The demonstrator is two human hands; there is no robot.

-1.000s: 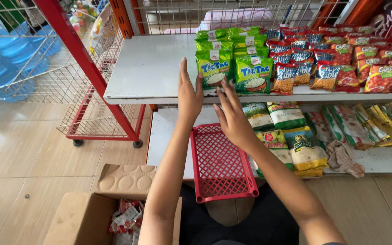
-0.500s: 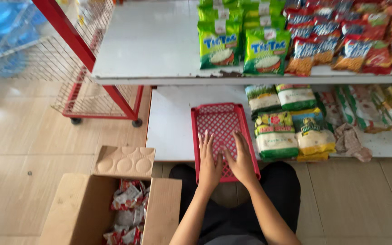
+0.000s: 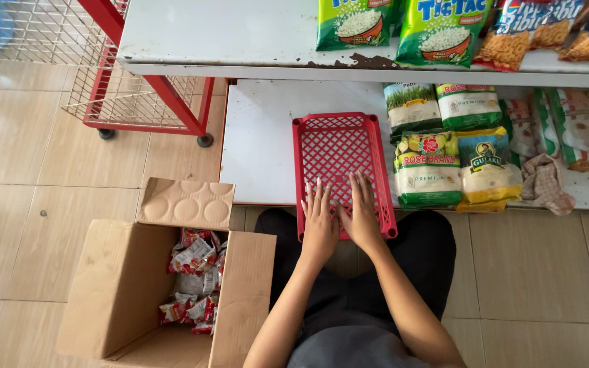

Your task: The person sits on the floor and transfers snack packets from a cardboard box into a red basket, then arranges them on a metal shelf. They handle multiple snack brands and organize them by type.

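A red plastic lattice tray (image 3: 339,140) lies on the lower white shelf (image 3: 260,136), its near end hanging over the shelf edge above my lap. My left hand (image 3: 320,221) and my right hand (image 3: 361,215) rest flat side by side on the tray's near end, fingers stretched out and pointing away from me. Neither hand holds anything. The tray has nothing in it.
An open cardboard box (image 3: 127,286) with several small red and white packets (image 3: 192,279) stands on the tiled floor to my left. Bagged goods (image 3: 427,170) lie right of the tray, snack bags (image 3: 441,31) on the upper shelf. A red wire rack on wheels (image 3: 141,95) stands at left.
My hands came down from the upper shelf onto the near end of the red tray. The view has dropped and moved closer, bringing the box fully into sight.
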